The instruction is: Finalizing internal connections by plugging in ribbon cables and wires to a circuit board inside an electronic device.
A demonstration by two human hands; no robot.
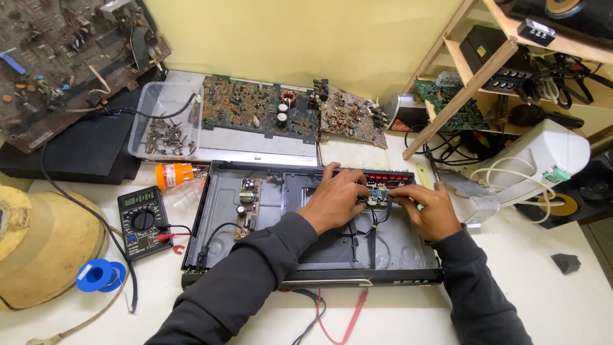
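At far left on the bench point(562, 306) we note a yellow dome-shaped cover point(38, 249) and, just beside it, a blue solder spool point(99, 276). Next comes a multimeter point(143, 222), its red and black leads plugged in. Behind it lie an orange vial point(174, 174) and a clear tub point(167, 121) of small metal parts. An opened black chassis point(287, 223) sits at bench centre, with a small power board point(248, 207) in its left bay. Two large circuit boards point(294, 112) lean on the wall behind it. Our left hand point(335, 199) reaches into the chassis, fingers curled down onto a small green board point(378, 195) near the rear edge; it looks pinched on the board, though the grip itself is hidden. Our right hand point(429, 209) meets it from the other side, fingertips closed on the same board's right end. Black wires point(373, 223) trail from the board across the chassis floor. A red lead point(348, 322) lies in front of the chassis. At right stands a wooden shelf point(476, 83) with gear, and a white housing point(543, 160) rests beside it.
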